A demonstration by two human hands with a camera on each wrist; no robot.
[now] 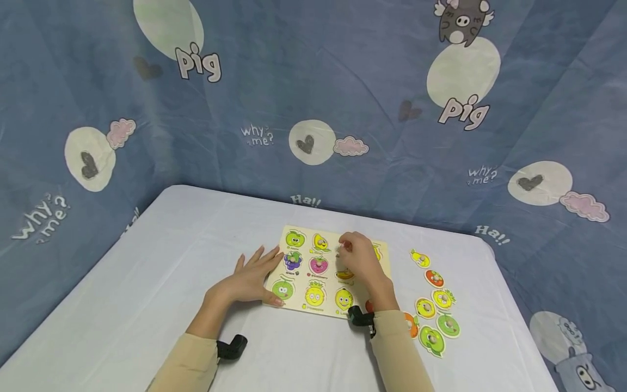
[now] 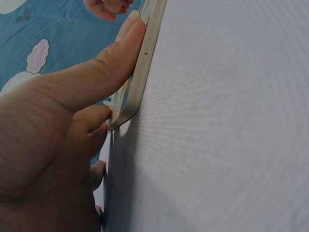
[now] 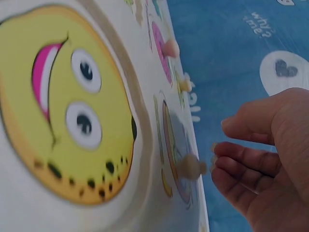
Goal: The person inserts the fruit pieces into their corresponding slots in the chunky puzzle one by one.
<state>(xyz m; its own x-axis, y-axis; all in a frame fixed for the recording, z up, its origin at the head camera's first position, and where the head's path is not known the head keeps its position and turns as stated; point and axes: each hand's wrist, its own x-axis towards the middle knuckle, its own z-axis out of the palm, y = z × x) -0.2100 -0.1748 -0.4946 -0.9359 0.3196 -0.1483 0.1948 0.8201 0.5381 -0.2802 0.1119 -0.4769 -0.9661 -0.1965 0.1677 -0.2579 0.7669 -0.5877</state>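
Note:
A wooden fruit puzzle board lies on the white table. My left hand rests at its left side with fingers spread. In the left wrist view the thumb lies along the board's edge, fingers beside the corner. My right hand hovers over the board's upper right. The right wrist view shows its fingers loosely bent, a gap between thumb and fingertips, near the knob of the banana piece. Knobbed grape and strawberry pieces sit in the middle row. The right forearm hides part of the board.
Loose fruit pieces lie right of the board: a pear, a tomato, a pineapple, a yellow round fruit, a green melon and a green apple. An orange piece is partly behind the right sleeve.

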